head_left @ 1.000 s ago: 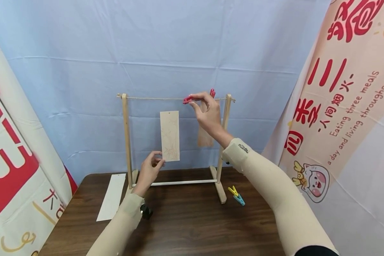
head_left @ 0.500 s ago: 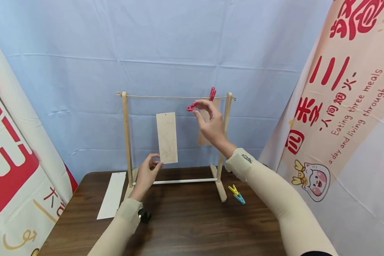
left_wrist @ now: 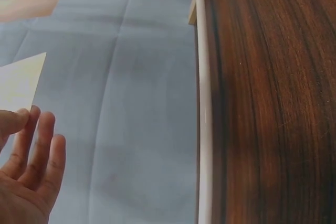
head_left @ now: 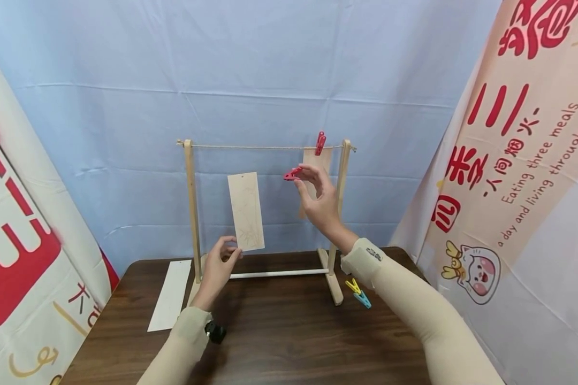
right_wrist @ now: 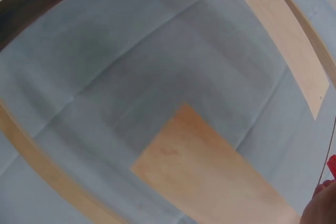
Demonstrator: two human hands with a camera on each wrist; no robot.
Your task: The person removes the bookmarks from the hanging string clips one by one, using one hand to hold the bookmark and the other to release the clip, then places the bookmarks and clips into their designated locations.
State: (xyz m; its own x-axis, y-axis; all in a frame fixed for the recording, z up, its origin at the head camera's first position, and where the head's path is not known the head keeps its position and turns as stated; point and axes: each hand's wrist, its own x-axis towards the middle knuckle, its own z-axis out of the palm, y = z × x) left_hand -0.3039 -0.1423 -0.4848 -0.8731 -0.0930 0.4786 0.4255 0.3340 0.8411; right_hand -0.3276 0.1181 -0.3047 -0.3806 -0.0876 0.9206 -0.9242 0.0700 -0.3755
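Note:
My left hand (head_left: 215, 270) pinches a thin, pale rectangular card (head_left: 246, 208) at its lower left corner. The card stands upright with a slight tilt, has a small hole near its top and a faint plant drawing, and hangs below the string (head_left: 250, 147). In the right hand (head_left: 318, 195), thumb and fingers pinch a red clothespin (head_left: 292, 174), apart from both card and string. Behind that hand, a similar tan card (right_wrist: 210, 171) hangs from the string by another red clothespin (head_left: 320, 143); the hand covers part of it in the head view.
The string runs between two wooden posts (head_left: 192, 208), joined low down by a white rod (head_left: 279, 274). A white card (head_left: 170, 295) lies on the brown table (head_left: 279, 342) at left. Yellow (head_left: 354, 286) and blue (head_left: 363, 299) clothespins lie at right. A pale blue cloth (head_left: 270, 69) hangs behind.
Both hands have come down a little. The card in my left hand has shifted left and tilted more. My right hand, with its clothespin, has dropped from the string's height to below it.

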